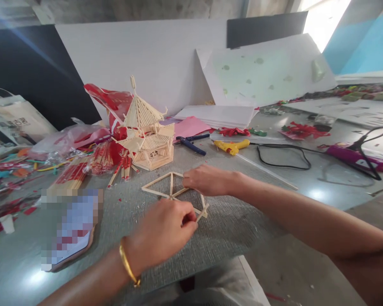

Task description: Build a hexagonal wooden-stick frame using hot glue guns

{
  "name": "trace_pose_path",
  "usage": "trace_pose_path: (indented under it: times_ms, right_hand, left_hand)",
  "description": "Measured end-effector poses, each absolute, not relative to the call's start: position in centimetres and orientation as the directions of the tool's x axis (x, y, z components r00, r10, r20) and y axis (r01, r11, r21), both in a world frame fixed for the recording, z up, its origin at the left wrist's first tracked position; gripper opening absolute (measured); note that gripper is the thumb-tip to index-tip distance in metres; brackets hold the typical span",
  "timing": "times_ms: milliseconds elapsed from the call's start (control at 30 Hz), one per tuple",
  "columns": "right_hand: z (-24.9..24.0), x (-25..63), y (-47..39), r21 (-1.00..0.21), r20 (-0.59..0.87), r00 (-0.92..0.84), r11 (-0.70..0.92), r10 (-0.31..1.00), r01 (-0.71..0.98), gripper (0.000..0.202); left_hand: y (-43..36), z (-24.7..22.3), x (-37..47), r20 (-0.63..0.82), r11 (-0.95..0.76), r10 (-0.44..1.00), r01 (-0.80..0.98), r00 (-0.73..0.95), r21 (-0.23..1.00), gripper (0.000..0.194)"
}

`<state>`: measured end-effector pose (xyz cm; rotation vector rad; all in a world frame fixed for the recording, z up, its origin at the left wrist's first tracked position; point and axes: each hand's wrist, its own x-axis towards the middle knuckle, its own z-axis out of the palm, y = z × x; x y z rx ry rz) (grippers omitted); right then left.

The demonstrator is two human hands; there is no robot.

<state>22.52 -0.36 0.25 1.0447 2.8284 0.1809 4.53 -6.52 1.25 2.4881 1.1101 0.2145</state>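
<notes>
A flat frame of pale wooden sticks (171, 182), with spokes meeting near its middle, lies on the grey tabletop. My left hand (166, 227), with a gold bangle on its wrist, is closed in a pinch on a short wooden stick (203, 211) over the frame's near right part. Whether this stick touches the frame is unclear. My right hand (209, 180) is closed at the frame's far right side, its fingertips on a spoke. Part of the frame is hidden behind both hands. Behind it stands a pagoda model (151, 140) built of similar sticks.
A yellow glue gun (232, 146) with a black cord and blue-handled pliers (193, 143) lie beyond my hands. Bundles of red-ended sticks (72, 175) and a phone (75, 231), partly blurred, are on the left. A clear glue stick (268, 172) lies on the right.
</notes>
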Motion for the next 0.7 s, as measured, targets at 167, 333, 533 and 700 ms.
trace_pose_path:
  times_ms: [167,333,533,700]
  right_hand:
    - [0.2,22.6,-0.4,0.165,-0.047,-0.769,0.764,0.638,0.624,0.016]
    - [0.2,22.6,-0.3,0.160,-0.051,-0.774,0.771,0.631,0.617,0.015]
    - [0.1,22.7,-0.2,0.153,-0.038,-0.774,0.769,0.632,0.620,0.015]
    - [0.1,22.6,-0.3,0.156,-0.040,-0.774,0.769,0.632,0.620,0.016]
  left_hand:
    - [-6.3,0.4,5.1,-0.054,-0.660,0.724,0.714,0.687,0.235,0.019]
    - [-6.4,0.1,4.9,-0.051,-0.679,0.715,0.710,0.697,0.187,0.020]
    - [-5.9,0.6,5.0,-0.133,-0.673,0.687,0.694,0.714,0.255,0.019]
    - [-5.3,0.9,5.5,-0.179,-0.703,0.610,0.631,0.772,0.329,0.020]
